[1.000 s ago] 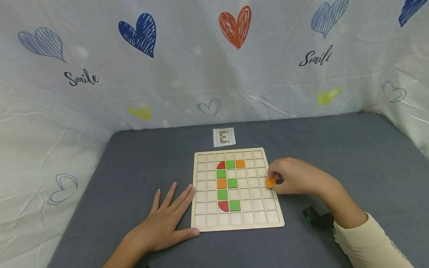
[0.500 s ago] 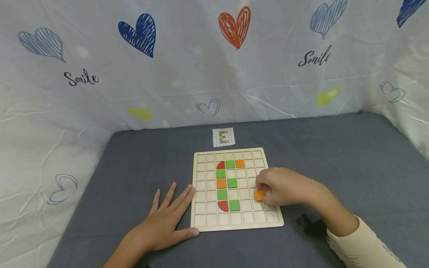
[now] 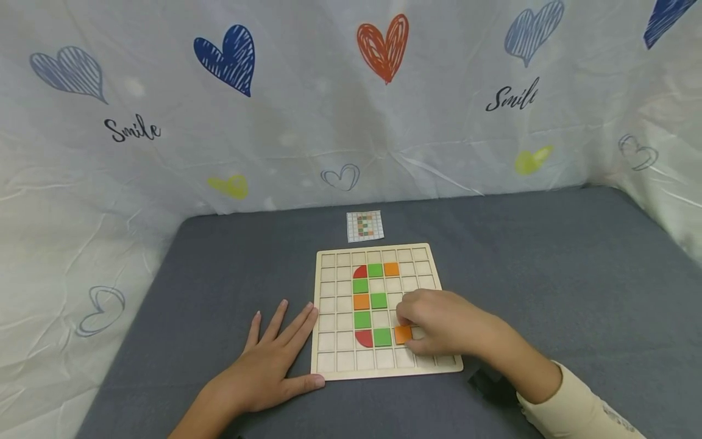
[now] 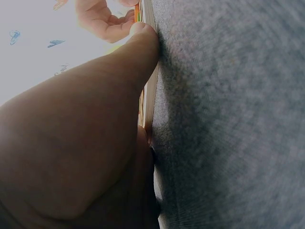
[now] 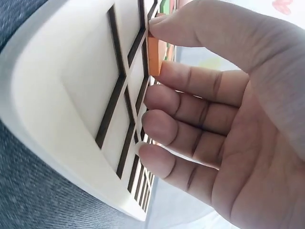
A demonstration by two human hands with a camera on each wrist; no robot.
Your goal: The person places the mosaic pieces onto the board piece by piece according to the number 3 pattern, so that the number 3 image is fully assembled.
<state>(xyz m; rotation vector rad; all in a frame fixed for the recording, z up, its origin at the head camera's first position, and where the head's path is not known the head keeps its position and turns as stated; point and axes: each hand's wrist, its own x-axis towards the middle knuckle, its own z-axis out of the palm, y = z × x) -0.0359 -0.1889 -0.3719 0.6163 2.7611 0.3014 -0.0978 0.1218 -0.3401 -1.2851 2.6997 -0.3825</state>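
Observation:
My right hand (image 3: pixel 446 323) pinches an orange square tile (image 3: pixel 403 335) between thumb and index finger, low over the wooden grid board (image 3: pixel 334 363). That tile sits right beside a green square tile (image 3: pixel 382 337) in the row with the lower red quarter-round tile (image 3: pixel 364 338). In the right wrist view the thumb and index finger grip the orange tile's (image 5: pixel 154 56) edges, the other fingers loosely bent above the grid. My left hand (image 3: pixel 265 369) lies spread flat on the cloth, its fingertips and thumb at the board's left edge.
Behind the board lies a small pattern card (image 3: pixel 365 226) with a printed coloured grid. More red, green and orange tiles, such as the upper orange one (image 3: pixel 391 269), sit in the cells. Dark grey cloth (image 3: pixel 247 262) covers the table; a curtain printed with hearts hangs behind.
The right hand has carried the orange tile from the board's right edge leftward and toward me, to beside the lower green tile. The left hand has stayed at the board's edge.

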